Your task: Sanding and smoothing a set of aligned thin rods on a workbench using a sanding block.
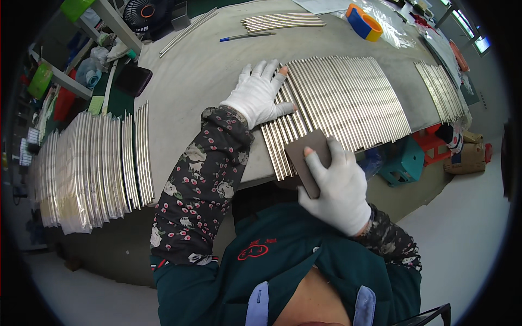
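Note:
A wide row of slim, shiny metal rods (348,98) lies side by side on the grey table in front of me. My left hand (253,95), in a white glove with bare thumb and index tips, rests with fingers spread on the left end of the row. In my right hand (343,187), gloved the same way, is a flat brown rectangular pad (314,139), like a sanding pad. I grip it by its sides at the near ends of the rods, close to the table edge. The pad's underside is hidden.
Bundles of rods, some in clear wrap (81,168), stand at the left. More rods (283,22) lie at the back, and another group (439,92) lies right. A blue pen (247,37), tape rolls (364,23), a fan (147,13) and a teal stool (402,160) surround the work.

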The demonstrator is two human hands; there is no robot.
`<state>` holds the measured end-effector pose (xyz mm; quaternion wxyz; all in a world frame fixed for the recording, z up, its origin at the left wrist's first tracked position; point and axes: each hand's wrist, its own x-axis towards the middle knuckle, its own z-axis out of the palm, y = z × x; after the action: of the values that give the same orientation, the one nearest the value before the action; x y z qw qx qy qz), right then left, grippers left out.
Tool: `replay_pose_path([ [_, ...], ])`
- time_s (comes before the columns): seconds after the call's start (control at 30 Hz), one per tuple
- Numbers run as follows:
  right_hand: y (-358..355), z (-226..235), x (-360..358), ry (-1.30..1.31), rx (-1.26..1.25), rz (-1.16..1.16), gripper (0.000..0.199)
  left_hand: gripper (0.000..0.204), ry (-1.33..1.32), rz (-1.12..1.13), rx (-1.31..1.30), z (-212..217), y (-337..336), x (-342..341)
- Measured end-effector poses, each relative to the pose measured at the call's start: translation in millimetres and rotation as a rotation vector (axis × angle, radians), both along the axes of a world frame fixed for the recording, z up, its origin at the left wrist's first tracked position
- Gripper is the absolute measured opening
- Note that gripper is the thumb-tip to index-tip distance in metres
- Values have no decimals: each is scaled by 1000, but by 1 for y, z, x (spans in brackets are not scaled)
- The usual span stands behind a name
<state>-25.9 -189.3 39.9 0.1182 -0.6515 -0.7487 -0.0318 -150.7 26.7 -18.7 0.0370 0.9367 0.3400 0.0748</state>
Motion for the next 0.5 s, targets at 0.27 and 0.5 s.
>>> replay_pose_path([
  [0.27, -28, 3, 11, -41, -10, 108, 70, 92, 12, 28, -16, 7, -3, 0],
  [0.5, -16, 4, 8, 12, 19, 97, 67, 91, -11, 26, -25, 4, 0, -2],
])
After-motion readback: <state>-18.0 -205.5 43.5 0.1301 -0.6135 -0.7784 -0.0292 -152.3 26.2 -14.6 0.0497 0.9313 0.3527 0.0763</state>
